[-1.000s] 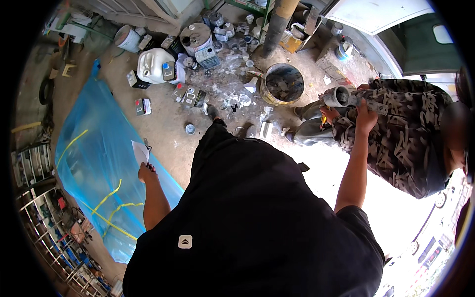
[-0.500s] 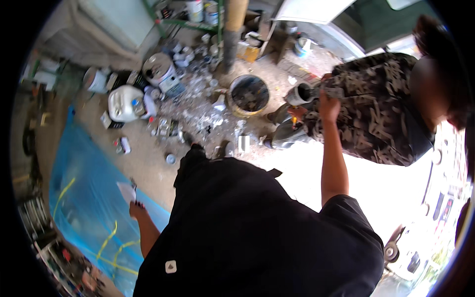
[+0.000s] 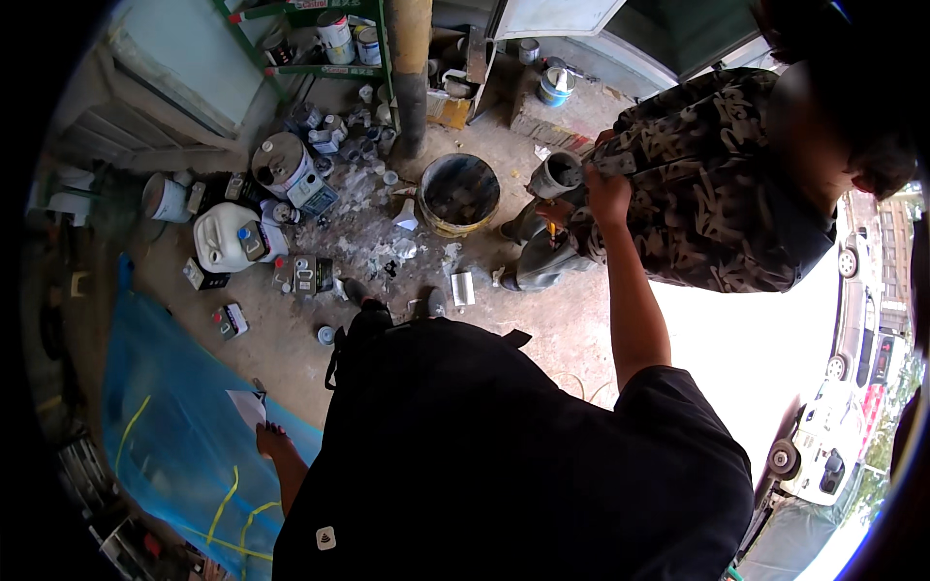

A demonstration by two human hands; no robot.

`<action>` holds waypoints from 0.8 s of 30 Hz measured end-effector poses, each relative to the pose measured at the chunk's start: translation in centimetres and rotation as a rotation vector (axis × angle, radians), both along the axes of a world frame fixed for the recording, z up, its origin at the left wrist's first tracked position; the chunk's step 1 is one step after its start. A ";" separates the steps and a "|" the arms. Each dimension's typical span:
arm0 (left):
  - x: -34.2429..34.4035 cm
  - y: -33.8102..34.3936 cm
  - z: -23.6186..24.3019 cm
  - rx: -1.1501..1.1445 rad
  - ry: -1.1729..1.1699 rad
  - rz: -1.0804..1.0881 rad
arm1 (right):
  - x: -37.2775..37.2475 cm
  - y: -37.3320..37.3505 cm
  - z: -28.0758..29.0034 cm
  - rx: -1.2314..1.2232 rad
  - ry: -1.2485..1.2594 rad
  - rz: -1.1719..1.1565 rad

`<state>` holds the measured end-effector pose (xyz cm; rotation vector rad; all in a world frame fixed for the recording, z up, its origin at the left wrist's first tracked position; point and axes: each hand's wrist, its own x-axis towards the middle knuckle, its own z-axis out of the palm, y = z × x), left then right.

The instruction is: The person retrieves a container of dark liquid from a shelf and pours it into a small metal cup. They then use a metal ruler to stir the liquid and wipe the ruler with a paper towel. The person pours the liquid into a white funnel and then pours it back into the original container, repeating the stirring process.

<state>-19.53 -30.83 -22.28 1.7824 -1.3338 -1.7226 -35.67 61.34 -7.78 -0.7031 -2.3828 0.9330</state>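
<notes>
Low on the left, my left hand (image 3: 274, 441) is closed on a white sheet (image 3: 248, 408); a small dark item shows at the sheet's edge, too small to name. My right hand (image 3: 608, 198) reaches out at centre right, closed around a flat greyish piece (image 3: 618, 166) whose exact kind I cannot make out. Just left of that hand is a grey can (image 3: 555, 175), open at the top and tilted. A co-worker in a dark patterned shirt (image 3: 693, 189) has a hand (image 3: 554, 210) at the can's lower side. Something small and orange shows by that hand.
A large round bucket (image 3: 460, 194) stands on the stained floor. Paint cans, a white jug (image 3: 225, 238) and small boxes crowd the left. A post (image 3: 411, 77) rises beside green shelving (image 3: 325, 71). Blue plastic sheeting (image 3: 184, 416) lies at lower left. Vehicles show at far right.
The view has shifted, so most of the scene sits further left. My right hand and the can stay close together. My left hand still holds the white sheet.
</notes>
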 end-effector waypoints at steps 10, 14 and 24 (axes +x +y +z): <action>-2.1 1.1 -0.3 -0.033 -0.039 -0.049 | 0.7 -1.1 0.9 0.059 0.188 -0.037; -2.1 1.4 -0.3 -0.030 -0.018 -0.057 | 2.9 -2.4 3.4 0.060 0.155 0.044; -2.6 1.7 -2.5 0.075 0.029 -0.082 | 5.2 -1.6 4.1 0.242 0.337 -0.105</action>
